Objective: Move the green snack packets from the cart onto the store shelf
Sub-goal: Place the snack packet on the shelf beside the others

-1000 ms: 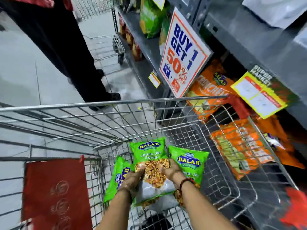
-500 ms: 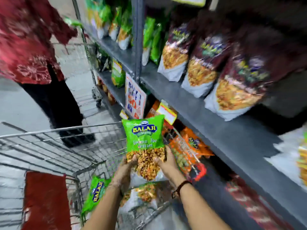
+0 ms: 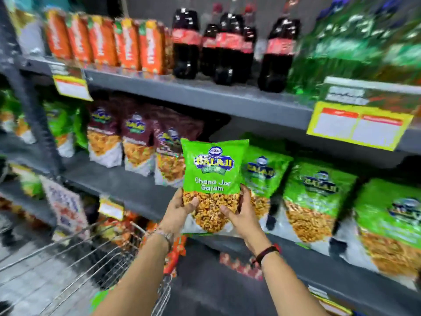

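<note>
We face the grey metal store shelf (image 3: 227, 103), the silver wire cart (image 3: 75, 265) low at our left. Before its middle tier we hold upright a bright green plastic snack packet (image 3: 213, 169), blue logo above, golden snack showing below. Our left hand (image 3: 180, 210) and right hand (image 3: 239, 215) close their fingers around its lower corners.

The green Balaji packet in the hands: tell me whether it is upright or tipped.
Upright. The green Balaji packet has its logo at the top and reads level, with the left hand and right hand gripping its lower corners.
</note>
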Demonstrator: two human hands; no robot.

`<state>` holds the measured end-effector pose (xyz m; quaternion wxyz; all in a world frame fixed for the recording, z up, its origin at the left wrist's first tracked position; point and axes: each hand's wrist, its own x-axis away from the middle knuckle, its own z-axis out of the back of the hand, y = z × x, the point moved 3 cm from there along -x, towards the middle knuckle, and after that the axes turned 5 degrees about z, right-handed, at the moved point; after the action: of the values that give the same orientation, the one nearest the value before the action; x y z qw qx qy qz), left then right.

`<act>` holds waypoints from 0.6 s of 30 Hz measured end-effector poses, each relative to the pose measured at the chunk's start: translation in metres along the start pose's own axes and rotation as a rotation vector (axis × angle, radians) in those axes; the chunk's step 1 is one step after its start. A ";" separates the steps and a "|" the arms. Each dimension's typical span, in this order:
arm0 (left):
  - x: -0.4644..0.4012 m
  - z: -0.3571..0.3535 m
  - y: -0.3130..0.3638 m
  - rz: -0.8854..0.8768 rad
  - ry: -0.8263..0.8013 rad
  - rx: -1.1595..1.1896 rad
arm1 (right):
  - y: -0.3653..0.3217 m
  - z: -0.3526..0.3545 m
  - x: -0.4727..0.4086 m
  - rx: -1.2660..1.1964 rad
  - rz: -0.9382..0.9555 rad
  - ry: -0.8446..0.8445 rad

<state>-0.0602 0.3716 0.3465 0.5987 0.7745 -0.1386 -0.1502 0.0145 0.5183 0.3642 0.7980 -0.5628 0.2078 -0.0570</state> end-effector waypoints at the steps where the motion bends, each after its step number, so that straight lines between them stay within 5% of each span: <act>1: -0.008 -0.009 -0.001 0.000 -0.010 -0.011 | 0.003 0.008 -0.002 0.016 -0.006 0.021; 13: -0.053 -0.036 -0.059 0.075 -0.081 -0.200 | 0.059 0.018 0.008 0.169 -0.088 0.349; 18: -0.036 0.001 -0.050 0.063 0.054 -0.160 | 0.022 -0.004 0.030 0.368 0.086 0.745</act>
<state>-0.0917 0.3973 0.3001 0.6664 0.7233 -0.1344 -0.1210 0.0373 0.5126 0.3347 0.7571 -0.3425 0.4919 -0.2598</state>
